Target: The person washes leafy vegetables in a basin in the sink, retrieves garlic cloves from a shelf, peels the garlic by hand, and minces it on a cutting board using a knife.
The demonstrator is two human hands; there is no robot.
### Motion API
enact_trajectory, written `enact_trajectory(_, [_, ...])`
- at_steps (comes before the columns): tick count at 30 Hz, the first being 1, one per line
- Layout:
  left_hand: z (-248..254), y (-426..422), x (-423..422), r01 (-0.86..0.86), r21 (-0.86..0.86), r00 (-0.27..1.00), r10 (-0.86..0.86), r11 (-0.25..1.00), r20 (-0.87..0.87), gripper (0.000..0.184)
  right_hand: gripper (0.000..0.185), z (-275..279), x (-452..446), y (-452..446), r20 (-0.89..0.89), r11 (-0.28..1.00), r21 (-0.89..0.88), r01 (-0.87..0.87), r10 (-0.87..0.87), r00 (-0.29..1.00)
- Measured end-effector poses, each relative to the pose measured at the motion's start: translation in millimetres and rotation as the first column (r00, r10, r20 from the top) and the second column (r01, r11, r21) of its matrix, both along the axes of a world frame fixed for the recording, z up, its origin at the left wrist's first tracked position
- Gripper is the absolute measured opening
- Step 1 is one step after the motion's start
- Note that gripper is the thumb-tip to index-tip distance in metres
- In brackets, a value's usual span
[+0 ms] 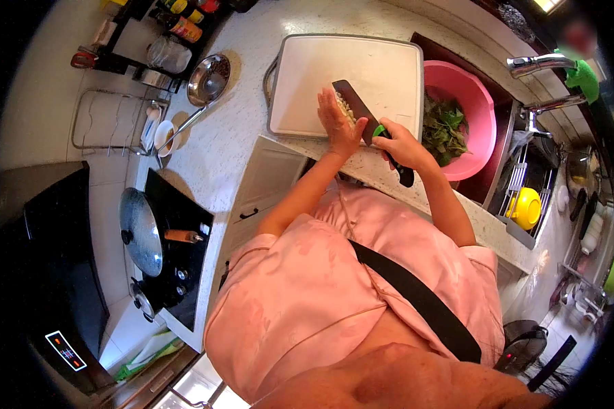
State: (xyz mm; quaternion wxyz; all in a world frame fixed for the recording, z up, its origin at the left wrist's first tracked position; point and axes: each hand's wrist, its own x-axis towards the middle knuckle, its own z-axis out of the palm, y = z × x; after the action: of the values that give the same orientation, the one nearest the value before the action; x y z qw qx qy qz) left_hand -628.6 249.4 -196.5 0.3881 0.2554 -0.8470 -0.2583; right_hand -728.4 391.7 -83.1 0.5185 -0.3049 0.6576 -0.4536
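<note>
A dark-bladed kitchen knife (355, 101) with a black and green handle is over the front part of a white cutting board (385, 68). My right hand (401, 146) is wrapped round its handle. Small pale chopped pieces, which look like garlic (346, 109), lie along the blade's left side. My left hand (337, 124) is held flat beside them, fingers stretched out and close together. The pieces are between that hand and the blade; whether the palm presses on them I cannot tell.
Right of the board, a pink basin (483, 129) of green leaves (445, 129) sits in the sink under a faucet (535, 65). To the left are a metal bowl (209, 78), a small white bowl (165, 136) and a lidded wok (141, 232) on the stove.
</note>
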Motion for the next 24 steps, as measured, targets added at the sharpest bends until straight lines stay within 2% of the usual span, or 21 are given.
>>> enact_trajectory(2, [-1.6, -5.0, -1.3, 0.033, 0.033, 0.999, -0.033, 0.999, 0.010, 0.102, 0.014, 5.4, -0.9, 9.5, 0.041, 1.000, 0.008, 0.026, -0.026, 0.999])
enact_trajectory(8, [-2.2, -17.7, -10.5, -0.025, 0.129, 0.992, 0.009, 0.991, 0.124, 0.101, 0.015, 11.9, -3.2, 38.7, 0.100, 1.000, -0.004, 0.018, -0.018, 0.995])
enact_trajectory(11, [-6.6, -21.2, -11.5, -0.091, 0.133, 0.980, 0.065, 0.987, 0.189, 0.092, 0.013, 12.2, -3.6, 51.6, 0.141, 0.999, 0.022, 0.049, -0.052, 0.989])
enact_trajectory(13, [-8.0, -22.1, -10.8, -0.097, 0.095, 0.971, 0.073, 0.991, 0.229, 0.081, 0.014, 16.1, -5.8, 58.7, -0.062, 0.987, 0.162, -0.021, 0.032, 0.998])
enact_trajectory(14, [-7.5, -24.5, -9.0, -0.095, 0.094, 0.970, 0.071, 0.991, 0.231, 0.081, 0.014, 17.1, -3.0, 62.0, -0.060, 0.987, 0.161, -0.019, 0.029, 0.998])
enact_trajectory(15, [-6.4, -29.3, -6.4, -0.113, 0.127, 0.976, 0.087, 0.985, 0.198, 0.077, 0.022, 18.0, 0.4, 66.4, -0.399, 0.997, 0.054, -0.054, 0.072, 0.914])
enact_trajectory(16, [-5.2, -33.8, -3.9, -0.129, 0.161, 0.981, 0.101, 0.979, 0.166, 0.073, 0.032, 19.0, 2.2, 69.5, -0.692, 0.992, -0.033, -0.120, 0.065, 0.719])
enact_trajectory(17, [0.3, -37.4, -1.7, -0.124, 0.160, 0.981, 0.096, 0.979, 0.168, 0.073, 0.047, 22.8, 3.3, 69.0, -0.663, 0.977, -0.161, -0.138, -0.004, 0.749])
enact_trajectory(18, [11.1, -40.9, -0.5, -0.099, 0.157, 0.988, 0.078, 0.983, 0.134, 0.075, 0.047, 21.8, 5.2, 68.8, -0.662, 0.977, -0.162, -0.135, -0.006, 0.749])
enact_trajectory(20, [29.6, -38.3, -1.7, -0.080, 0.150, 0.993, 0.065, 0.985, 0.103, 0.078, 0.047, 17.1, 11.8, 67.2, -0.813, 0.983, -0.017, -0.184, 0.094, 0.575])
enact_trajectory(22, [46.7, -23.3, -6.9, 0.024, -0.064, 0.965, -0.006, 0.998, 0.264, 0.094, 0.047, 14.9, 21.0, 61.2, -0.842, 0.980, 0.006, -0.197, 0.111, 0.527])
enact_trajectory(23, [59.1, -12.9, -9.5, 0.016, -0.069, 0.965, 0.003, 0.997, 0.263, 0.094, 0.046, 13.8, 24.8, 57.5, -0.869, 0.979, 0.034, -0.200, 0.128, 0.478])
enact_trajectory(24, [72.1, 0.0, -12.2, 0.061, -0.096, 0.936, -0.023, 0.993, 0.352, 0.101, 0.046, 12.0, 28.0, 54.3, -0.869, 0.978, 0.032, -0.206, 0.128, 0.478])
